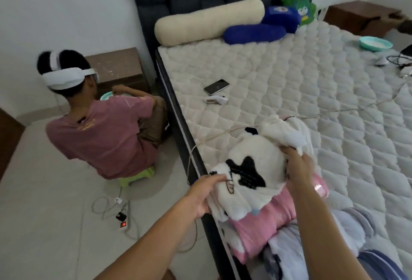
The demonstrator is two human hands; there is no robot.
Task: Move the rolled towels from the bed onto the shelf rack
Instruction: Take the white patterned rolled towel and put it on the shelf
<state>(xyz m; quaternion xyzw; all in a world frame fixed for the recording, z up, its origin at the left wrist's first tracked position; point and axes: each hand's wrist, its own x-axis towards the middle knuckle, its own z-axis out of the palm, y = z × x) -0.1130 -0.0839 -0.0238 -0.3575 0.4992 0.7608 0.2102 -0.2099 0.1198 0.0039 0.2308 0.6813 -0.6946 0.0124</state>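
Your left hand [201, 195] grips the near end of the white towel [252, 163]; your right hand [297, 166] clamps its far side. The towel sits on a pink towel [267, 224] at the bed [312, 92] edge. Lift evenly, supporting both ends so the roll holds. No shelf rack is visible.

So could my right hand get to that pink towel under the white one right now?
Probably yes: the right hand sits beside the pink towel, but it grips the white towel lying on top.
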